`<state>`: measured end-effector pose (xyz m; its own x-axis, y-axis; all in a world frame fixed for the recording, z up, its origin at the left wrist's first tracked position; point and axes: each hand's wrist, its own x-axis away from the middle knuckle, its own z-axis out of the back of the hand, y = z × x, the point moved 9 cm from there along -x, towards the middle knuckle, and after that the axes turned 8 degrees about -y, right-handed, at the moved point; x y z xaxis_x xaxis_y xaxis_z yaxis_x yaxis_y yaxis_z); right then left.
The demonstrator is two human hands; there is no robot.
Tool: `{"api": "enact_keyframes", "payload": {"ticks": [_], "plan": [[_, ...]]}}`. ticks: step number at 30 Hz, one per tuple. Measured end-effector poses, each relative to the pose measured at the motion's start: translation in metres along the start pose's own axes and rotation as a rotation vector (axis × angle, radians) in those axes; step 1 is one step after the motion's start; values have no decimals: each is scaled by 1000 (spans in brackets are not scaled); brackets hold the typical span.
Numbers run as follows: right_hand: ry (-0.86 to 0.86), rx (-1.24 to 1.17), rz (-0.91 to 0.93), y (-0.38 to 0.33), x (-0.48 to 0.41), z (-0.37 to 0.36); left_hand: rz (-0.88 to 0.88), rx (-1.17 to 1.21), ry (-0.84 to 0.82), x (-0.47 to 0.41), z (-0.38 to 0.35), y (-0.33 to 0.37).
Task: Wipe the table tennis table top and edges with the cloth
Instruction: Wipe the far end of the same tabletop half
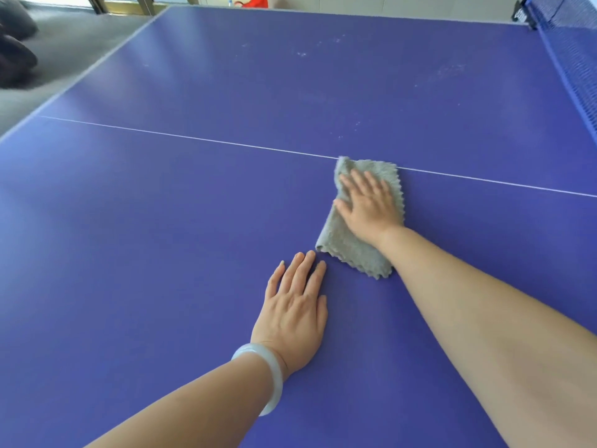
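in the head view, our right hand (368, 205) lay flat on the grey cloth (350, 248). its fingers were spread wide and pressed the cloth down on the blue table top (155, 227). the cloth was folded and its far end sat right on the white line (193, 137). our left hand (295, 308) lay flat on the bare table just beside the cloth, fingers straight, holding nothing. the near half looked smooth and clean to us. past the line we saw pale dusty marks (447, 72) near the net (575, 63). so we think the far half was not wiped yet, and the edges (82, 74) were left to do too.
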<state>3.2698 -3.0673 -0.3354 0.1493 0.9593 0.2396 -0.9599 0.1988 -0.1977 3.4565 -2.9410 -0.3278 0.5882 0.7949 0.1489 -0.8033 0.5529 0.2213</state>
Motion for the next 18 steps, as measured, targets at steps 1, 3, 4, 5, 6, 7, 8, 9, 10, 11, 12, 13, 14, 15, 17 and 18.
{"api": "enact_keyframes", "payload": {"ticks": [1, 3, 4, 5, 6, 7, 8, 9, 10, 11, 12, 13, 14, 15, 17, 18], "plan": [[35, 0, -59, 21, 6, 3, 0, 1, 3, 0, 1, 0], [81, 12, -170, 64, 24, 8, -6, 5, 8, 1, 1, 1], [86, 19, -215, 83, 33, 10, -7, 11, 7, 0, 1, 1], [81, 23, -255, 98, 41, 11, -7, 15, 5, 0, 1, 1], [76, 24, -297, 109, 46, 12, -6, 16, 4, 0, 1, 1], [76, 23, -339, 113, 48, 12, -5, 11, 1, 0, 1, 1], [82, 18, -377, 110, 48, 11, -5, 4, -6, 0, 1, 1], [89, 5, -393, 97, 45, 10, -5, -6, -13, 0, 1, 1], [89, -7, -362, 77, 40, 6, -5, -14, -15, 0, 2, 2], [83, -6, -285, 51, 33, 0, -5, -20, -10, 1, 3, 2], [72, 9, -192, 25, 28, -6, -9, -24, -7, 1, 3, 2], [60, 23, -116, 7, 24, -10, -11, -28, -9, 1, 3, 2], [49, 24, -70, 2, 22, -12, -11, -30, -15, 2, 2, 2], [48, 15, -49, 7, 20, -10, -9, -33, -19, 1, 1, 2], [86, 4, -85, 42, 22, -1, -2, -37, -20, 1, -1, 1], [116, -3, -153, 71, 25, 5, 0, -36, -21, 1, -1, 1]]}}
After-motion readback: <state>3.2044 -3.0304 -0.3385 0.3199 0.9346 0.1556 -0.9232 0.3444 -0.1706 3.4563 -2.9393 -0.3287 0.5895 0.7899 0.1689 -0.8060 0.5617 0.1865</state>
